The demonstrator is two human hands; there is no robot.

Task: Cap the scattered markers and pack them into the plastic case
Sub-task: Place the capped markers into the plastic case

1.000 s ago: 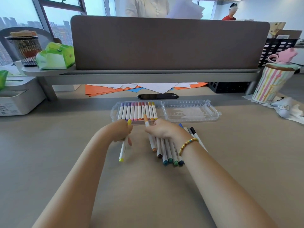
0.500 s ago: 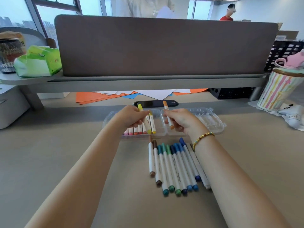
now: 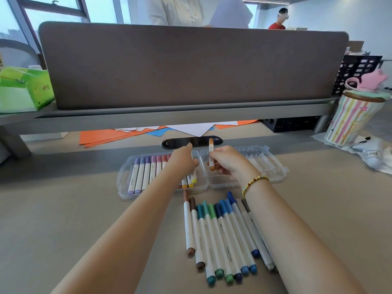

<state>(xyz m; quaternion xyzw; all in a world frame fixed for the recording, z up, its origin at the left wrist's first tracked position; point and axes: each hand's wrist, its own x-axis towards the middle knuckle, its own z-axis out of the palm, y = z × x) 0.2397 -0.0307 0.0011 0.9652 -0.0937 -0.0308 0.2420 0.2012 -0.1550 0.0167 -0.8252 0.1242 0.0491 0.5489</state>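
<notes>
**Orange marker held upright beside the last free slot of the case**

The orange marker [image 3: 211, 154] is pinched in the right hand [image 3: 230, 163], fingers curled round its lower barrel, and is held nearly upright over the hinge line of the plastic case [image 3: 125, 187]. Its long axis runs roughly parallel to the markers already laid in the case, only tipped up on end. The filled row lies just to the left of it, so the coming move is judged to be a short one: leftward and down, with the barrel tilted flat.

The left hand [image 3: 182, 161] is nearer that spot and rests over the right end of the row, where a yellow marker [image 3: 193, 178] shows beneath it. Whether its fingers hold that marker or only press on it cannot be told, since they are hidden under the hand.

The left tray of the case holds a row of capped markers [image 3: 146, 172], purples through pinks to orange and yellow. The right half [image 3: 269, 166], apparently the lid, lies open with nothing in it.

On the desk [image 3: 63, 219], just in front of the case, a loose bundle of markers [image 3: 220, 236] lies side by side, browns, greens and blues, all apparently capped and not yet packed.
</notes>
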